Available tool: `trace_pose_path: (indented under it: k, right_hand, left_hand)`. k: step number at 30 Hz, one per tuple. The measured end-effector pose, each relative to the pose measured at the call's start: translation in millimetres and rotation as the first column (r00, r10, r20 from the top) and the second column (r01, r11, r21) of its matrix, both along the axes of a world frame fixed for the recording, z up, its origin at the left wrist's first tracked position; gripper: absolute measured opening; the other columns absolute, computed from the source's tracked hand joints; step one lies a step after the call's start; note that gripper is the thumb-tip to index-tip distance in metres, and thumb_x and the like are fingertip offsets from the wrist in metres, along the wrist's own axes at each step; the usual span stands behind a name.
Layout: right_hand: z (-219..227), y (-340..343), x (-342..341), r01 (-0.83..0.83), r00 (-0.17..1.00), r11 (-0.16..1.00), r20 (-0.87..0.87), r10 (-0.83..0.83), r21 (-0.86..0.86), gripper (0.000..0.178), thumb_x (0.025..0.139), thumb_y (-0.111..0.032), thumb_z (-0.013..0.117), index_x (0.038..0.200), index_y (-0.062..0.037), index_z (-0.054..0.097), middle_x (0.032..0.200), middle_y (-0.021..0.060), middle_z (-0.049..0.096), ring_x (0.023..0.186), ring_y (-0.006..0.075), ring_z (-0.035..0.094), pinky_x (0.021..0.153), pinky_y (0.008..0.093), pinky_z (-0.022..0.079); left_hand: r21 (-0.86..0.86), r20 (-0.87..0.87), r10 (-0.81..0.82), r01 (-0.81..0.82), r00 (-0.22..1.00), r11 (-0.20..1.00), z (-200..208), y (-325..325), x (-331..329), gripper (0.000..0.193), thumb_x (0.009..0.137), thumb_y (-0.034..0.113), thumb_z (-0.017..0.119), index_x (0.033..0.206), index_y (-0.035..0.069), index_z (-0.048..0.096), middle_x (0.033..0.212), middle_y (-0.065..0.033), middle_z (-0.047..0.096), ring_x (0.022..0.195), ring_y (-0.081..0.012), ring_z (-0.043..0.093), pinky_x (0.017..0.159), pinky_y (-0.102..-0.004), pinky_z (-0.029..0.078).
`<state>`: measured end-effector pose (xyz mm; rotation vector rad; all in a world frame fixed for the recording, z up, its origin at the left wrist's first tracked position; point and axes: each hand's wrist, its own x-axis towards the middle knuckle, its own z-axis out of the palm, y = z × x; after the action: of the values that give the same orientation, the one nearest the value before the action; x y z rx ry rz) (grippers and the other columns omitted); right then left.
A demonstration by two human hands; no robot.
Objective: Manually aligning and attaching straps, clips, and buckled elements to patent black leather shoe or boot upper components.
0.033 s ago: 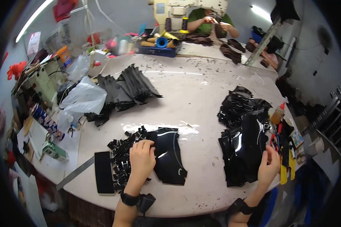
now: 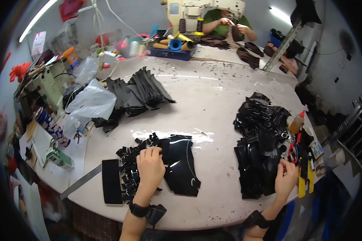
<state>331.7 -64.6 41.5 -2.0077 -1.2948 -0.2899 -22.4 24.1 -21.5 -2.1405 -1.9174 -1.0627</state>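
Note:
My left hand (image 2: 150, 168) rests with curled fingers on a heap of small black strips (image 2: 126, 151) with pale ends, at the left edge of a glossy black cut panel (image 2: 183, 170). What lies under its fingertips is hidden. On the right, the fingers of my right hand (image 2: 286, 180) pinch together at the right edge of a stack of similar glossy black panels (image 2: 251, 172), and they appear to grip the top panel (image 2: 269, 154). A flat black rectangular object (image 2: 112, 181), like a phone, lies left of the strips.
A metal ruler (image 2: 81, 182) sticks out over the table's left edge. Grey-black strips (image 2: 138, 92) lie beyond it near a white plastic bag (image 2: 90, 100). At right stand a bottle with a red tip (image 2: 297, 122) and yellow-handled tools (image 2: 311, 180). A co-worker (image 2: 225, 28) sits behind a sewing machine (image 2: 179, 14).
The top panel on the right stack has shifted and looks bent, with its bright reflection gone. My hands stay in nearly the same places. The whole view has moved slightly.

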Motion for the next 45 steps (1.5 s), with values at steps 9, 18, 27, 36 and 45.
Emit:
trace_pose_path:
  k: [9, 18, 27, 36, 45]
  right_hand:
    - [10.2, 4.9, -29.8, 0.101, 0.954, 0.995, 0.283, -0.098, 0.005, 0.015, 0.076, -0.015, 0.06, 0.088, -0.007, 0.059, 0.089, 0.0051, 0.057, 0.093, 0.0251, 0.05, 0.087, 0.038, 0.031]
    - [38.7, 12.6, -111.4, -0.536, 0.842, 0.844, 0.096, 0.531, 0.023, 0.016, 0.067, -0.011, 0.064, 0.082, -0.0086, 0.059, 0.083, 0.0056, 0.057, 0.092, 0.027, 0.051, 0.088, 0.0401, 0.031]
    - [-36.2, 45.2, -166.9, -0.851, 0.525, 0.523, -0.091, 0.846, -0.041, 0.008, 0.07, -0.009, 0.065, 0.076, -0.0073, 0.061, 0.076, 0.0052, 0.06, 0.078, 0.0226, 0.055, 0.075, 0.0358, 0.038]
    - [-41.7, 44.8, -171.4, -0.821, 0.394, 0.54, -0.502, 0.77, 0.184, 0.018, 0.079, -0.019, 0.064, 0.079, -0.0023, 0.058, 0.07, 0.0077, 0.06, 0.058, 0.0192, 0.06, 0.053, 0.0277, 0.047]
    - [-46.4, 46.4, -166.9, -0.792, 0.502, 0.607, -0.491, 0.712, 0.072, 0.027, 0.077, -0.026, 0.066, 0.077, -0.0008, 0.056, 0.066, 0.0069, 0.058, 0.053, 0.0165, 0.058, 0.048, 0.0265, 0.045]
  left_hand:
    - [-0.077, -0.29, 0.001, -0.024, 0.957, 0.997, -36.2, 11.3, -9.1, 0.04, 0.062, 0.002, 0.061, 0.101, 0.005, 0.055, 0.113, -0.0132, 0.051, 0.104, -0.0315, 0.044, 0.087, -0.0391, 0.033]
    - [-0.023, -0.089, 0.036, -0.038, 0.995, 0.999, -31.8, 15.9, -17.0, 0.008, 0.064, 0.002, 0.061, 0.07, 0.005, 0.057, 0.071, -0.0071, 0.052, 0.077, -0.0242, 0.05, 0.076, -0.0355, 0.036]
    - [-0.11, 0.817, -0.063, 0.262, 0.574, 0.959, 11.0, 2.5, -1.9, 0.006, 0.077, 0.008, 0.063, 0.08, 0.005, 0.059, 0.082, -0.0046, 0.06, 0.074, -0.0134, 0.055, 0.068, -0.0267, 0.044]
    - [0.082, 0.975, 0.109, 0.772, -0.193, 0.63, 3.2, -8.3, 15.3, 0.013, 0.086, 0.012, 0.055, 0.096, 0.003, 0.054, 0.091, -0.0063, 0.058, 0.078, -0.0095, 0.055, 0.068, -0.0226, 0.048]
    - [0.019, 0.998, -0.057, 0.797, 0.019, 0.603, 7.7, -21.2, 33.6, 0.009, 0.084, 0.005, 0.055, 0.093, 0.002, 0.053, 0.088, -0.0035, 0.057, 0.079, -0.0091, 0.054, 0.075, -0.0233, 0.045]
